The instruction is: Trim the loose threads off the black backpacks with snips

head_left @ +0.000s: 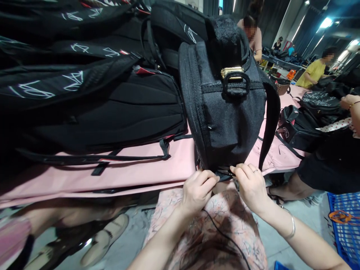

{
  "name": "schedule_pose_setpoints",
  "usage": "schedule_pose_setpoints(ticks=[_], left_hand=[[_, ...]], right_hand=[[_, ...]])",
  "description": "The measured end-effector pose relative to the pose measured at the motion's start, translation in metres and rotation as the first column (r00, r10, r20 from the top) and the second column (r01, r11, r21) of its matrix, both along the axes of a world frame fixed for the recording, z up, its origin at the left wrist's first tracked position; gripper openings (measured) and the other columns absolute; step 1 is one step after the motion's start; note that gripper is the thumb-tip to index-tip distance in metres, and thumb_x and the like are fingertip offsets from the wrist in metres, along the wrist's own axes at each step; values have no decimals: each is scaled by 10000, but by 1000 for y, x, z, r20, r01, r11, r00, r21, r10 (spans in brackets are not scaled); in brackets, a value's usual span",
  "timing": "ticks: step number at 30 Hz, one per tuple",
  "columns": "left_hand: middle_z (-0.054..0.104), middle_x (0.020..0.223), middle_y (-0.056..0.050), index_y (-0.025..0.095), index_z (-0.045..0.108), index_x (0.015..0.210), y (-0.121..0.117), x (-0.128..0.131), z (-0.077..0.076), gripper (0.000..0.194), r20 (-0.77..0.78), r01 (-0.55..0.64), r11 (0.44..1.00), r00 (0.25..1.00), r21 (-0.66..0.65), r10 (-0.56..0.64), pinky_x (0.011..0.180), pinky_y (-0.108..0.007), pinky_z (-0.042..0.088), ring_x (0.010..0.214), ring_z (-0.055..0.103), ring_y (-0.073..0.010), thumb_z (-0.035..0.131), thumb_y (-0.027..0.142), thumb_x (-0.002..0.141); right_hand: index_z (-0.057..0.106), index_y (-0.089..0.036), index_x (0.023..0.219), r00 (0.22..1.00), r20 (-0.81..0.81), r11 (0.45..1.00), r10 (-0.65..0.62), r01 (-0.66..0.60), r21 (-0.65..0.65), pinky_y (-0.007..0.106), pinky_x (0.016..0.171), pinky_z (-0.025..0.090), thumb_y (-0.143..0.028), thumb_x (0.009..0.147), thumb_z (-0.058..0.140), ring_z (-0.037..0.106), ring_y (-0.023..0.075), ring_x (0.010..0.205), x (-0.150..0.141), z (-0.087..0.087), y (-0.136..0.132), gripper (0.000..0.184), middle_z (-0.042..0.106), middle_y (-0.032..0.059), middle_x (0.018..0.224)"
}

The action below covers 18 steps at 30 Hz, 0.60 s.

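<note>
A black backpack stands at the pink table's front edge, its bottom end towards me. A gold-coloured plate and a black buckle show on its upper part, and a zip curves down its left side. My left hand is closed, pinching the lower edge of the backpack. Closed as well, my right hand wears a ring and grips what look like small thread snips. Their thin blades point left, close to the fabric between my hands. The handles are hidden in my fingers.
Several black backpacks with white line patterns are piled on the pink table at left. More bags lie at right beside a co-worker's hand. A blue plastic basket stands on the floor at right. Other people work farther back.
</note>
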State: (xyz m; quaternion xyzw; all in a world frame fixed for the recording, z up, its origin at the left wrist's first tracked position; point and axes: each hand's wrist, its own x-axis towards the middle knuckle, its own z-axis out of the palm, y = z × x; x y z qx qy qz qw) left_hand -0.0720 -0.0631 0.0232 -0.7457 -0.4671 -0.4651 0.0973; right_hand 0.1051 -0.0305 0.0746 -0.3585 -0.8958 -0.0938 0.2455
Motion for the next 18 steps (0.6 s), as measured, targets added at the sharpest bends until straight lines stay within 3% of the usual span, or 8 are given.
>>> schedule_pose_setpoints(ticks=[4,12,18], left_hand=[[602,727,-30,151,593,747,0,0,-2,175,7,4,1000,1000,6,-5,569,-229,414,647,500,-123,466,68,834],[616,719,-28,154,593,724,0,1,1,225,-43,12,998,999,54,-9,536,-224,387,614,480,-119,425,73,850],[630,729,-30,158,597,776,-2,3,0,221,-52,14,996,999,85,-10,534,-230,388,613,489,-124,408,76,854]], right_hand=[[573,-132,1023,996,-83,1000,-14,15,9,309,675,360,-131,912,398,466,187,788,6,-4,-1,208,592,72,931],[574,-183,923,965,256,996,62,-42,-83,311,645,330,-68,854,468,436,190,748,10,30,6,171,557,46,865],[553,-186,868,953,287,981,92,-38,-189,301,640,331,-48,847,468,450,182,753,7,40,10,163,534,30,820]])
